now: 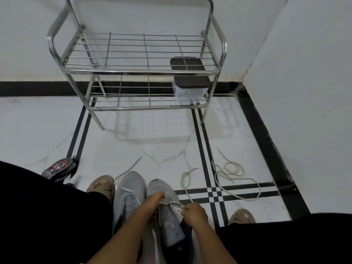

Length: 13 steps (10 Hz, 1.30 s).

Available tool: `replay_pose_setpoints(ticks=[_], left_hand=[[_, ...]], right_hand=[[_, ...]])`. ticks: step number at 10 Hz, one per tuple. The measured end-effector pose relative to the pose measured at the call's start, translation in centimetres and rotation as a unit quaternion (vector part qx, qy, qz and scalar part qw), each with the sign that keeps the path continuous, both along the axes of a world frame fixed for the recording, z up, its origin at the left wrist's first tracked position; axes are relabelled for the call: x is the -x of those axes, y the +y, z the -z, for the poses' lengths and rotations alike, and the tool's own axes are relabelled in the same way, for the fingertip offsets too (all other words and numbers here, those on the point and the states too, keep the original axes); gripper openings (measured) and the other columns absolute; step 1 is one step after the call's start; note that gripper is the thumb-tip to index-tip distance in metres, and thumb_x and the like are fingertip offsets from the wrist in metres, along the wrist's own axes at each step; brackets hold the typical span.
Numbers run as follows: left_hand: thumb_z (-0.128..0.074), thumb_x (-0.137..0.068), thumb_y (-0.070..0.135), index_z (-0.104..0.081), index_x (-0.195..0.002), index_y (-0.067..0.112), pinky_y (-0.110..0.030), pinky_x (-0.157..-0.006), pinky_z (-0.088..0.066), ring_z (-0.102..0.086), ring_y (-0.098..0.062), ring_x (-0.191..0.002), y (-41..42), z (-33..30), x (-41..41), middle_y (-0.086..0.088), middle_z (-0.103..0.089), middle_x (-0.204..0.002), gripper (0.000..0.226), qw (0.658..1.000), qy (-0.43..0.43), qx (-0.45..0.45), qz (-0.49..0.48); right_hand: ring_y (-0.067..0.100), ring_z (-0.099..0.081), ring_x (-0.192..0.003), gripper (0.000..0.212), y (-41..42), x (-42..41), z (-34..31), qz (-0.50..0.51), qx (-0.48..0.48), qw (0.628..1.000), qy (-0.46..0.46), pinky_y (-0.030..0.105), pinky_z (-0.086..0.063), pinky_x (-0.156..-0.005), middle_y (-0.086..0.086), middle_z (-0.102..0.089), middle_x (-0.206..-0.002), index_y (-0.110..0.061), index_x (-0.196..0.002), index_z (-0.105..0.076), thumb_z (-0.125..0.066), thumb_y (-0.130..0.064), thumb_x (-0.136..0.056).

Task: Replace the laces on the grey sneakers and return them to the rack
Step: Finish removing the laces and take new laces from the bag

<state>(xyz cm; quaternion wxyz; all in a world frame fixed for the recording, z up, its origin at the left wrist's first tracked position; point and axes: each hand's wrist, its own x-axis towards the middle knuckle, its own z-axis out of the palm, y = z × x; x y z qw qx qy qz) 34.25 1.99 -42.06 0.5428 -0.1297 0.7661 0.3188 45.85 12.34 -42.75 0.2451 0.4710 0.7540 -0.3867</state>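
Observation:
Two grey sneakers stand side by side on the floor between my feet, toes pointing away from me. The left sneaker (pixel 131 189) has a white lace across its eyelets, with a loose end trailing forward. On the right sneaker (pixel 162 187), my left hand (pixel 152 203) pinches the white lace (pixel 172 202) at the left eyelets. My right hand (pixel 193 211) grips the same lace at the right eyelets. A loose lace (pixel 236 174) lies coiled on the tiles to the right. Straight ahead stands the metal shoe rack (pixel 141 71).
A clear box with a dark lid (pixel 190 82) sits on the rack's lower shelf at the right. A dark packet (pixel 59 168) lies on the floor at the left. My sandalled feet (pixel 102 184) flank the sneakers. A white wall closes in on the right.

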Motion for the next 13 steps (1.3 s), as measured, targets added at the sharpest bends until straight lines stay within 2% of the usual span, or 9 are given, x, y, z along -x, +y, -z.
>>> replay_pose_setpoints(ticks=[2,3,4,5,6,8,11,12,13], left_hand=[[-0.048,-0.094,0.025,-0.071,-0.099,0.014,-0.030,-0.082,-0.050,-0.065,-0.024,-0.100,0.1,0.9,-3.1,-0.008,-0.069,-0.105,0.026,0.962,0.222,0.039,0.155],[-0.047,-0.094,0.012,-0.067,-0.099,0.008,-0.027,-0.070,-0.049,-0.063,-0.032,-0.096,-0.1,0.6,-1.1,-0.016,-0.059,-0.080,0.020,0.960,-0.006,-0.087,-0.266],[-0.037,-0.087,0.016,-0.043,-0.059,0.016,-0.029,-0.066,-0.042,-0.047,-0.020,-0.063,-2.5,0.0,0.7,-0.003,-0.046,-0.060,0.028,0.766,-0.104,-0.232,-0.590],[-0.045,-0.092,0.032,-0.043,-0.051,0.014,-0.032,-0.068,-0.040,-0.047,-0.022,-0.057,-1.7,-0.8,1.7,-0.006,-0.048,-0.054,0.044,0.922,-0.013,-0.153,-0.355],[-0.050,-0.094,0.038,-0.057,-0.092,0.010,-0.031,-0.079,-0.045,-0.061,-0.023,-0.082,0.0,-0.7,0.8,-0.008,-0.063,-0.089,0.029,0.951,0.212,0.015,0.224],[-0.044,-0.095,0.027,-0.046,-0.109,0.020,-0.033,-0.077,-0.045,-0.063,-0.025,-0.095,-0.9,0.6,-1.3,-0.004,-0.063,-0.106,0.016,0.806,0.405,0.062,0.427],[-0.044,-0.091,0.012,-0.056,-0.113,0.022,-0.034,-0.089,-0.034,-0.058,-0.022,-0.101,-1.2,0.3,-2.2,0.000,-0.051,-0.118,0.026,0.742,0.492,0.056,0.453],[-0.047,-0.092,0.013,-0.062,-0.095,0.022,-0.026,-0.075,-0.033,-0.056,-0.020,-0.096,-1.1,-1.1,-0.3,0.000,-0.056,-0.106,0.018,0.857,0.489,0.062,0.151],[-0.037,-0.098,0.015,-0.050,-0.082,0.013,-0.026,-0.060,-0.044,-0.051,-0.018,-0.062,-2.3,-2.9,4.6,-0.011,-0.054,-0.081,0.020,0.829,0.233,-0.157,-0.483]], right_hand=[[0.025,-0.063,-0.107,0.025,-0.4,0.1,0.0,-0.032,-0.001,0.999,0.007,0.024,-0.048,-0.085,0.007,-0.068,-0.113,-0.014,-0.108,-0.071,-0.054,-0.023,-0.092],[0.023,-0.063,-0.106,0.025,0.0,0.0,-0.2,-0.007,0.004,1.000,0.015,0.025,-0.048,-0.085,0.004,-0.069,-0.113,-0.017,-0.109,-0.071,-0.052,-0.022,-0.093],[0.023,-0.062,-0.106,0.025,0.6,-0.1,-0.2,0.011,-0.001,1.000,0.015,0.026,-0.048,-0.085,0.003,-0.069,-0.113,-0.019,-0.108,-0.072,-0.052,-0.022,-0.093],[0.022,-0.064,-0.102,0.023,0.4,0.0,0.0,0.008,0.002,1.000,0.015,0.027,-0.049,-0.085,0.004,-0.071,-0.109,-0.017,-0.102,-0.073,-0.053,-0.021,-0.092],[0.022,-0.063,-0.104,0.023,0.0,0.1,0.1,-0.016,0.005,1.000,0.014,0.028,-0.050,-0.087,0.004,-0.071,-0.110,-0.016,-0.104,-0.073,-0.055,-0.022,-0.091],[0.023,-0.064,-0.100,0.021,-0.1,0.1,0.0,-0.020,-0.007,1.000,0.011,0.027,-0.050,-0.083,0.005,-0.071,-0.107,-0.018,-0.100,-0.074,-0.056,-0.020,-0.090],[0.021,-0.064,-0.100,0.021,-0.2,0.1,-0.3,-0.013,0.005,1.000,0.010,0.024,-0.047,-0.079,0.002,-0.071,-0.106,-0.021,-0.099,-0.074,-0.055,-0.022,-0.090],[0.021,-0.063,-0.103,0.023,0.4,-0.1,-0.4,0.014,0.009,1.000,0.004,0.024,-0.046,-0.081,0.000,-0.070,-0.109,-0.023,-0.101,-0.073,-0.052,-0.022,-0.091],[0.023,-0.062,-0.105,0.025,1.0,-0.2,-0.4,0.032,0.004,0.999,-0.003,0.025,-0.047,-0.082,0.004,-0.068,-0.112,-0.018,-0.105,-0.071,-0.050,-0.021,-0.092]])
